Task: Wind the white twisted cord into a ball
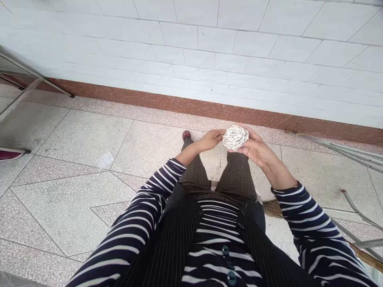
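A ball of whitish twisted cord with dark flecks [235, 137] is held up above my knees. My right hand [254, 148] cups it from the right, with fingers behind and below it and the thumb near its lower front. At the ball's left edge, the closed fingertips of my left hand [212, 139] pinch the cord. Whether a loose end lies between those fingertips is too small to make out. Both hands are at about the same height, with the ball between them.
A white tiled wall [206, 52] with a reddish-brown base strip [149, 94] stands ahead. Metal legs [56, 85] show at the left, and metal frames [353, 153] at the right. A broom head [273, 208] is beside my right leg. White paper [104, 160] lies on the speckled floor [74, 215].
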`<state>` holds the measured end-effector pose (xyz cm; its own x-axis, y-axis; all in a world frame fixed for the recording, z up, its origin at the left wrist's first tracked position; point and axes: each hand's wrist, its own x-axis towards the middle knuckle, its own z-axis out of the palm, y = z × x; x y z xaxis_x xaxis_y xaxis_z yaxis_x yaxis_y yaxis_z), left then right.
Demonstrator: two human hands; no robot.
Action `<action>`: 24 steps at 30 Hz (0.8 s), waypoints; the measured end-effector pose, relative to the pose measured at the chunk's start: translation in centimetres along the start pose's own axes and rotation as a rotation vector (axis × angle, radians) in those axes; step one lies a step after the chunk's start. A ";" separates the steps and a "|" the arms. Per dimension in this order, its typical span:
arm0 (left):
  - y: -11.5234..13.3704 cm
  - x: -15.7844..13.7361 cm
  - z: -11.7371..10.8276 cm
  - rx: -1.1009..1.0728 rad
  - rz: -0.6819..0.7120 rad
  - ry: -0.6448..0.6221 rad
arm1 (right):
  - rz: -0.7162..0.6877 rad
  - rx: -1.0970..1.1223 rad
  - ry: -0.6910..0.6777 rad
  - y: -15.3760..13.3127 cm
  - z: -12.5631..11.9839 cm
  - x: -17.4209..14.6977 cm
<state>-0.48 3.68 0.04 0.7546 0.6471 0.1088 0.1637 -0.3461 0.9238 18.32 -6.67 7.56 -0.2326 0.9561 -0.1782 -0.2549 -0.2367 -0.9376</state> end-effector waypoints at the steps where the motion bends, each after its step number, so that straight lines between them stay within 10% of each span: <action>1: 0.1 0.2 0.0 0.005 -0.001 0.003 | -0.013 -0.026 0.001 -0.6 0.0 0.1; 13: -1.3 -1.3 0.9 -0.100 -0.106 -0.128 | -0.332 -0.267 0.183 -6.1 -0.7 1.4; 24: -3.8 -3.0 2.1 -0.418 -0.278 0.055 | -0.444 -0.246 0.272 -6.5 -1.3 1.8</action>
<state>-2.10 1.63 -4.53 0.6825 0.7146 -0.1534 0.0769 0.1385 0.9874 20.76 -3.23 12.93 0.1046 0.9724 0.2085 -0.0399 0.2136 -0.9761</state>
